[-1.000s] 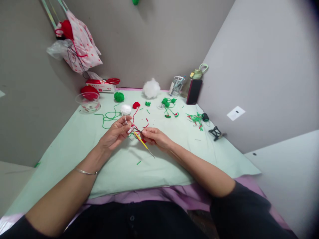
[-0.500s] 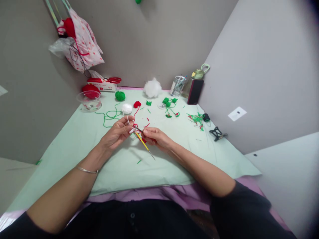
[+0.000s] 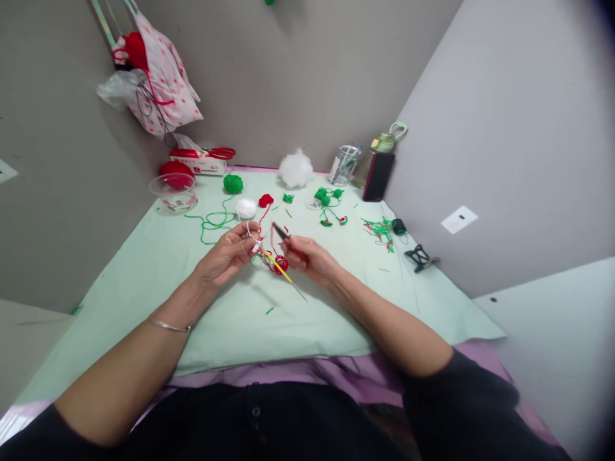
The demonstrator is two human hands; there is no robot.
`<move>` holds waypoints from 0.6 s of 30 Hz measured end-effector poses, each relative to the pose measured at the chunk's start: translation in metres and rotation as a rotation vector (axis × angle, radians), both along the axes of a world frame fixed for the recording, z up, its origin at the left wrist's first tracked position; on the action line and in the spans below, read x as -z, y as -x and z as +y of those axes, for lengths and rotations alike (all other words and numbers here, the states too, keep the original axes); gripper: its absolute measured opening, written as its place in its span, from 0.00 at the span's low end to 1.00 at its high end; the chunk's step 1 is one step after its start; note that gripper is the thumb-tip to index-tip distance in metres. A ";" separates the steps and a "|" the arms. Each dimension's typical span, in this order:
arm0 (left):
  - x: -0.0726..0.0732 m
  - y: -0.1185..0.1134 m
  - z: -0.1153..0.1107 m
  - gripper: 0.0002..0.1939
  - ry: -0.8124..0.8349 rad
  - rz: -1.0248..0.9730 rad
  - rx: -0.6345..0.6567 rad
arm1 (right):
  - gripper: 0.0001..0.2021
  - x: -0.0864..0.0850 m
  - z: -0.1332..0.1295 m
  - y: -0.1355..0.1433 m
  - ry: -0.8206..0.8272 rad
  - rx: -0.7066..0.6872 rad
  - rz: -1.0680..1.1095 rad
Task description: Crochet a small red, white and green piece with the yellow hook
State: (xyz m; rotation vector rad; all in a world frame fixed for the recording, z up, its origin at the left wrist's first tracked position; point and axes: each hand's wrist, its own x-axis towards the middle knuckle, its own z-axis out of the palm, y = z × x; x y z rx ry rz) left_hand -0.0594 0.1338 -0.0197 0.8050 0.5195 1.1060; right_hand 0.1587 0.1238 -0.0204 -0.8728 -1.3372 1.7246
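My left hand [image 3: 229, 255] is closed in a pinch on a small white crochet piece [image 3: 256, 248], with white yarn looped around its fingers. A yellow-handled crochet hook [image 3: 277, 263] sticks out of that piece, slanting down to the right. Closed around dark-bladed thread snips [image 3: 281, 232] with a reddish handle, my right hand [image 3: 311, 257] is just right of the hook. A reddish strand hangs by the blade tips. Under the hands lies a coil of red yarn [image 3: 280, 264], partly covered. The white yarn ball [image 3: 246, 208] sits just beyond my left hand.
Behind are a green yarn ball [image 3: 233, 184], white stuffing [image 3: 295, 168], green crocheted pieces [image 3: 325, 200] and a clear tub [image 3: 173, 200]. A phone [image 3: 378, 177] leans against a bottle [image 3: 383, 142] at back right. Green yarn scraps [image 3: 379, 230] and a black stand [image 3: 421, 258] lie at right.
My right hand has drawn the snips away from the white piece, to the right, and their tips now point up. The hook has tipped slightly rightward. My left hand stays nearly in place.
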 end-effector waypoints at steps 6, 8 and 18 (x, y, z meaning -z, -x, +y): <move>0.003 0.001 0.000 0.18 0.010 0.004 -0.001 | 0.28 -0.010 0.012 -0.024 -0.121 0.162 -0.213; 0.001 0.001 -0.001 0.18 0.018 0.005 -0.003 | 0.26 -0.008 0.011 -0.025 -0.163 0.185 -0.359; -0.004 0.001 0.001 0.14 0.071 -0.022 -0.076 | 0.22 -0.013 0.033 -0.079 -0.572 0.904 -0.969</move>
